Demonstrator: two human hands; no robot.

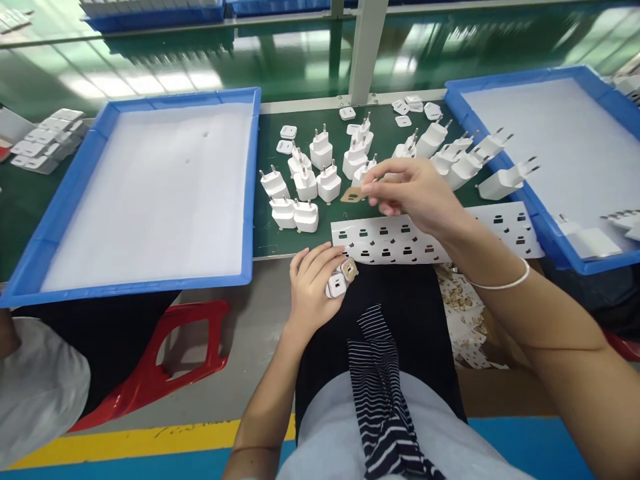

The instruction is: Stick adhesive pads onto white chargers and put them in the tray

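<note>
My left hand [314,288] is closed around two white plug chargers [336,285] at the table's front edge, with their port ends facing up. One of those ends carries a tan face piece; the other is white. Higher up, my right hand [413,193] pinches a thin tan die-cut sticker [352,195] between thumb and fingertips. The sticker hangs just in front of several white chargers [329,182] standing prongs up on the green table. Beneath my right hand and wrist lies a white sticker sheet [407,235] with rows of cut-outs, partly hidden by them.
Blue-rimmed trays stand left [253,193] and right [530,213]; the right one holds some chargers. Small white covers [403,121] lie at the back near a metal post [367,60]. A red stool [200,333] and a seated person [40,387] are at lower left.
</note>
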